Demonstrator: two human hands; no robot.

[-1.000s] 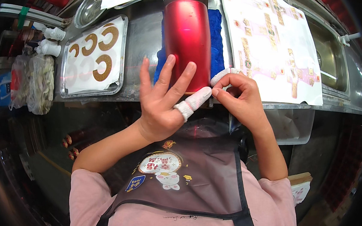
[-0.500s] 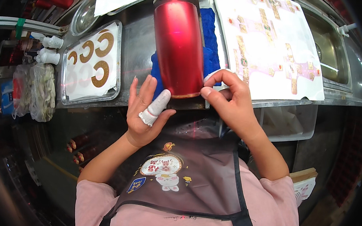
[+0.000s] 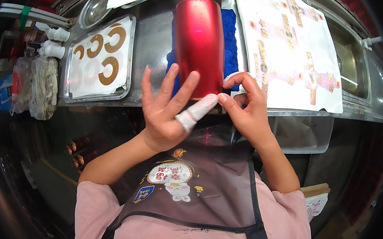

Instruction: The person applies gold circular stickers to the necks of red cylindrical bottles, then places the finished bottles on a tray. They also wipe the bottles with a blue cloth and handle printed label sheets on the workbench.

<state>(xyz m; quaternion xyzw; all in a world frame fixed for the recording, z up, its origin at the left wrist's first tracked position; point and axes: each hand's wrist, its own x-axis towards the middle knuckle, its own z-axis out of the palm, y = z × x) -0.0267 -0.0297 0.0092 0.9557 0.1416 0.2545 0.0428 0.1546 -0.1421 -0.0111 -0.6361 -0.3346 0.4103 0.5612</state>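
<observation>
A glossy red bottle (image 3: pixel 201 43) lies on its side with its neck pointing away, resting on a blue cloth (image 3: pixel 229 29). My left hand (image 3: pixel 169 117) is open at its near left, fingers spread. White wrapping covers that hand's index finger, whose tip is by the near end of the bottle, close to my right thumb. My right hand (image 3: pixel 247 108) is at the bottle's near right edge, its thumb and index finger curled toward each other. White wrapping also shows at its index fingertip. What lies between those fingertips is too small to make out.
Left of the bottle, a metal tray (image 3: pixel 131 53) holds gold crescent-shaped pieces on white paper. White sheets with gold and pink printed decals (image 3: pixel 293 51) lie on the right, before a sink (image 3: pixel 355 65). White nozzles (image 3: pixel 52 49) and plastic bags (image 3: pixel 44 88) sit far left.
My left hand has moved right, bringing its wrapped finger across the bottle's near end toward my right thumb. My right hand stays at the bottle's edge. The whole view has shifted slightly.
</observation>
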